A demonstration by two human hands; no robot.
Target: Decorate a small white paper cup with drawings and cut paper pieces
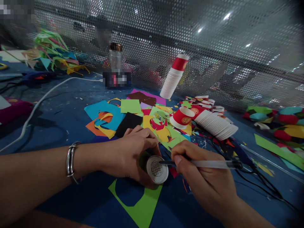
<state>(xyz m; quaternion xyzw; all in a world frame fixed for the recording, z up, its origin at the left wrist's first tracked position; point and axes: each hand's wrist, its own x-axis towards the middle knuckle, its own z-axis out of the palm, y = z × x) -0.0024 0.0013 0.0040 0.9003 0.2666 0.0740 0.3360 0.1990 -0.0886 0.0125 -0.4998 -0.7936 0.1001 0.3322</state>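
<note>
Apparently we're inking a grid (156, 168), left hand (134, 153) gripping the cup (164, 172), right hand (206, 179) the pen (211, 164); further strokes would need steadiness.

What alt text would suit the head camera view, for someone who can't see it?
A person's left hand steadies what looks like a paper cup, while the right hand holds a pen at a dark grid on the cup's white end. Beyond are colored paper pieces and more cups on a blue table.
</note>
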